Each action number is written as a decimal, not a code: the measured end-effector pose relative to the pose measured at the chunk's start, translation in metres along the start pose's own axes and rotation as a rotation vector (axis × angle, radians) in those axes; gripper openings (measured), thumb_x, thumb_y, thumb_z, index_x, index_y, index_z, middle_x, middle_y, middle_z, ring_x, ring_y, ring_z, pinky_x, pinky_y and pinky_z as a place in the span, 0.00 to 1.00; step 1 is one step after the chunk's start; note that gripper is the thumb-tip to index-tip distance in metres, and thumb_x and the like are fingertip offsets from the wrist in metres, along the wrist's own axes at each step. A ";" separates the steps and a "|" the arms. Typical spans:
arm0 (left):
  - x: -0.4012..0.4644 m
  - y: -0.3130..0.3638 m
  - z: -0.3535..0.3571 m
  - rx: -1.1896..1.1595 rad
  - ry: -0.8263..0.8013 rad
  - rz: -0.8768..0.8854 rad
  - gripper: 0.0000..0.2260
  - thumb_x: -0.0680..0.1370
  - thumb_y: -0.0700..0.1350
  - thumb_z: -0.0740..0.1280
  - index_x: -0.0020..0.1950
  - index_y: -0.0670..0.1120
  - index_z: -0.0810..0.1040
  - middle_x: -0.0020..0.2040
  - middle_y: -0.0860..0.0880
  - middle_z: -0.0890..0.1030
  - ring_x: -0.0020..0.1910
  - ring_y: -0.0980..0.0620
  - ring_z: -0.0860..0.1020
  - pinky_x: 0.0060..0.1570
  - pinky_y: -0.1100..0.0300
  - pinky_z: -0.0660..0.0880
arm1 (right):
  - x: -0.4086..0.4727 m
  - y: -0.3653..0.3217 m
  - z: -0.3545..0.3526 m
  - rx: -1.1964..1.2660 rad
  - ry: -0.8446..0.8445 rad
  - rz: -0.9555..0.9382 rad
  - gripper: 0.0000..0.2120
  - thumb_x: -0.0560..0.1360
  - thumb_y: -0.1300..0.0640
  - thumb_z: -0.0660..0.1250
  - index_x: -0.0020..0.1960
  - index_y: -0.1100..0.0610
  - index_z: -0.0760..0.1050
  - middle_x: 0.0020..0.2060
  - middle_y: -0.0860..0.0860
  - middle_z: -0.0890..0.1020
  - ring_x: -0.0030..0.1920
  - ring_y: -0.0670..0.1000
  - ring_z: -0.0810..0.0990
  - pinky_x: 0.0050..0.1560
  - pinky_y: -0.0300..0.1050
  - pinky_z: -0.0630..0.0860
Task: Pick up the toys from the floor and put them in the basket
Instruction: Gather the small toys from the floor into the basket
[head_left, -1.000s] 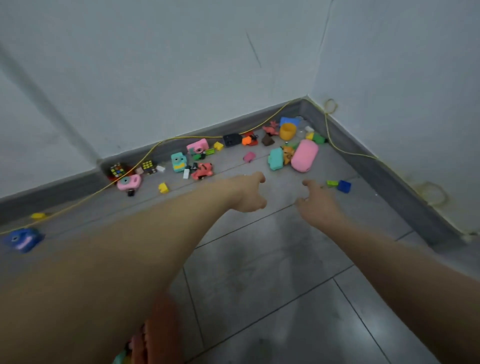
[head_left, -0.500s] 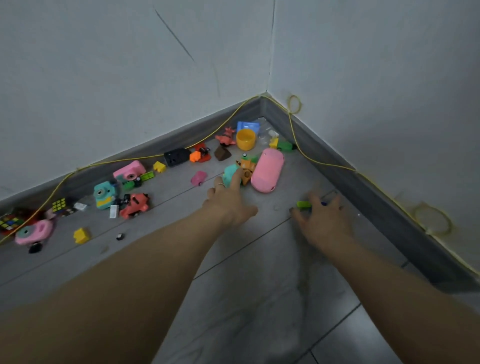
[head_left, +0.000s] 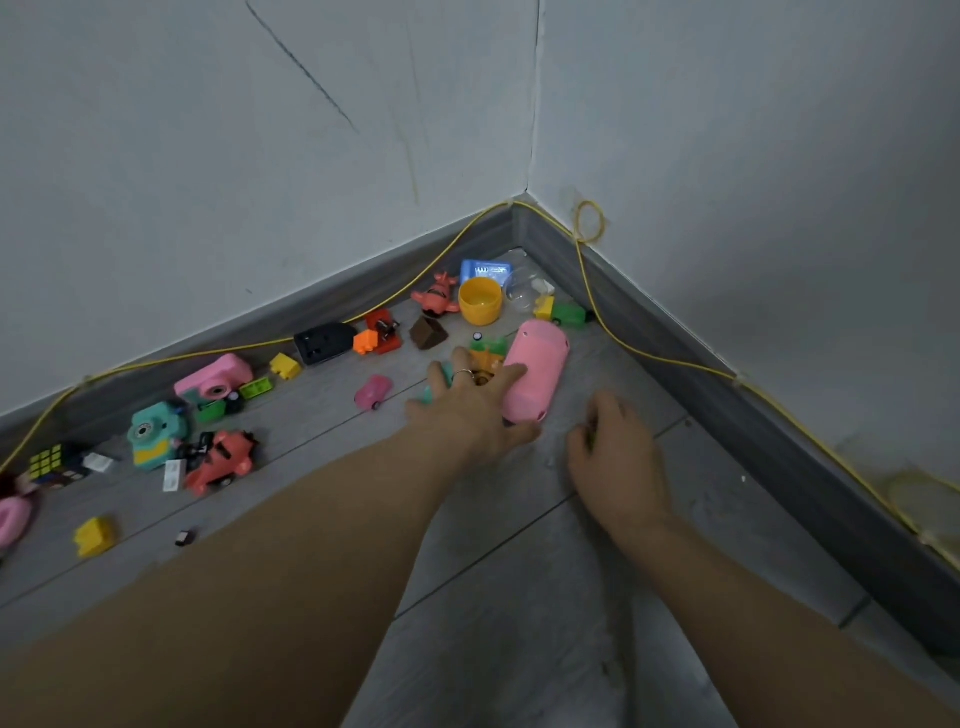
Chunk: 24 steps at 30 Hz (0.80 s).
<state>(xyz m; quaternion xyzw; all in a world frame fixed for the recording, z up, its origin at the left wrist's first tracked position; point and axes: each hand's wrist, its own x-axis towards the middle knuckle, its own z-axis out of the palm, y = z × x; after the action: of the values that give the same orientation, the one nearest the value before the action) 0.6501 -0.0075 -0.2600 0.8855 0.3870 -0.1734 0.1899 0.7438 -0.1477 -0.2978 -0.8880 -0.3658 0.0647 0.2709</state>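
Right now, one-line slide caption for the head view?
Left hand spread over a teal toy beside the pink case; right hand curled on the floor.

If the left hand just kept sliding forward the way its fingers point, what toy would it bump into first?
Probably the orange toy right at the left hand's fingertips, with the big pink toy touching alongside. Past them sits the yellow cup. Depth is hard to judge from this one view.

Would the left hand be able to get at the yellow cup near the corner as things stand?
Probably yes: the left hand lies spread over toys just short of the yellow cup, and only small low pieces sit between them.
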 end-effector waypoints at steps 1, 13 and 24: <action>0.003 -0.001 0.005 -0.010 0.028 -0.001 0.35 0.73 0.69 0.63 0.75 0.69 0.50 0.80 0.45 0.41 0.77 0.33 0.43 0.68 0.29 0.58 | 0.007 0.000 0.002 0.077 0.005 0.041 0.07 0.75 0.59 0.63 0.53 0.56 0.70 0.48 0.56 0.76 0.46 0.59 0.77 0.44 0.51 0.74; -0.019 -0.041 0.028 -0.148 0.256 0.150 0.28 0.71 0.66 0.68 0.65 0.59 0.63 0.71 0.47 0.58 0.68 0.39 0.62 0.65 0.43 0.67 | 0.058 -0.042 0.012 0.654 -0.461 0.289 0.33 0.72 0.66 0.66 0.74 0.46 0.68 0.65 0.52 0.69 0.47 0.55 0.80 0.34 0.45 0.78; -0.064 -0.078 0.059 -0.281 0.336 -0.024 0.49 0.55 0.74 0.64 0.70 0.51 0.59 0.60 0.49 0.66 0.58 0.48 0.67 0.57 0.53 0.69 | -0.004 -0.083 0.037 0.702 -0.505 0.311 0.19 0.72 0.63 0.65 0.63 0.61 0.74 0.53 0.62 0.80 0.50 0.59 0.80 0.46 0.51 0.77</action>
<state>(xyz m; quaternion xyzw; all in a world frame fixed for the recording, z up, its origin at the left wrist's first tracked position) 0.5409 -0.0258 -0.2983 0.8622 0.4439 0.0301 0.2423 0.6782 -0.0862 -0.2855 -0.7432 -0.2385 0.4391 0.4449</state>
